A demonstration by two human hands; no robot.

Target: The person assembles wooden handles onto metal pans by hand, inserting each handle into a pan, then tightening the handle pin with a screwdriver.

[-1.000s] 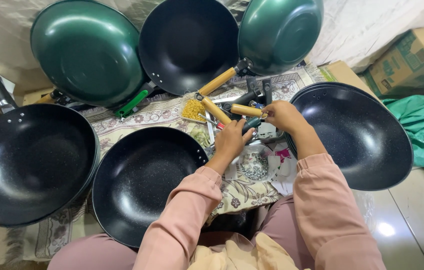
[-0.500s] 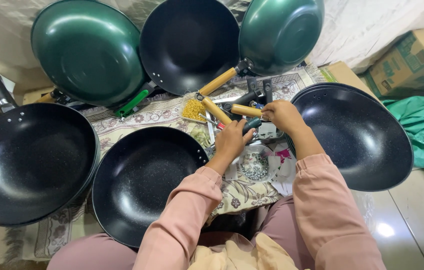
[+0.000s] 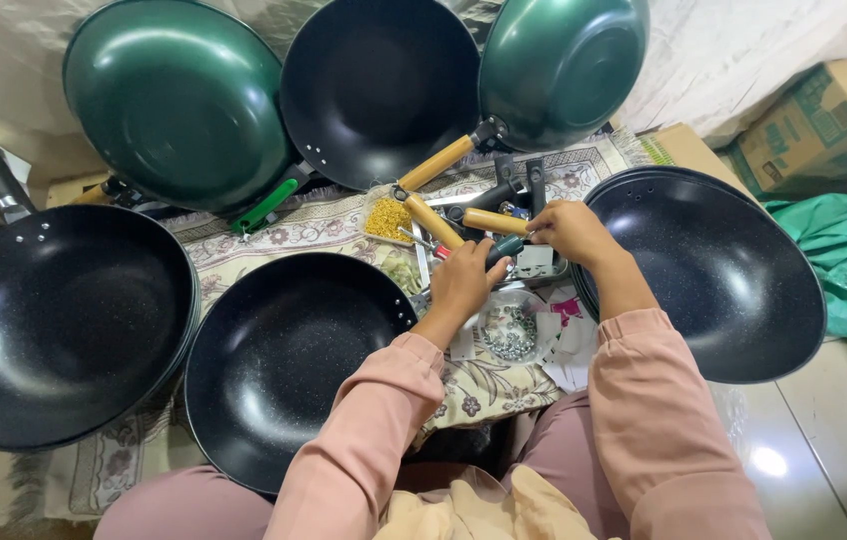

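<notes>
1. Wooden is the handle [image 3: 495, 221] gripped at its end by the right hand [image 3: 572, 230], whose fingers are curled tight around it; it lies just above the patterned mat [image 3: 324, 225], between the pans.
2. A screwdriver with a dark teal grip [image 3: 504, 248] is pinched by the left hand [image 3: 464, 282], fingers closed around the shaft end (the tip itself is hidden behind the hand).
3. A round clear dish of small screws [image 3: 511, 331] is seen just below both hands, near the person's knees.
4. A black speckled pan [image 3: 289, 365] lies just beside the left forearm, and a second black pan [image 3: 709, 275] is touched by the right wrist.
5. Two green pans [image 3: 179, 100] [image 3: 559, 65] and another black pan [image 3: 379, 85] are propped behind, with a small bag of yellow bits [image 3: 389, 215] in front of them.
6. A slip is judged possible: the screwdriver could skid off its mark and the wooden handle or a finger could be scratched, since both are held in the air without support.
7. The screw dish could also be knocked over by a forearm, as it sits so close beneath them.
</notes>
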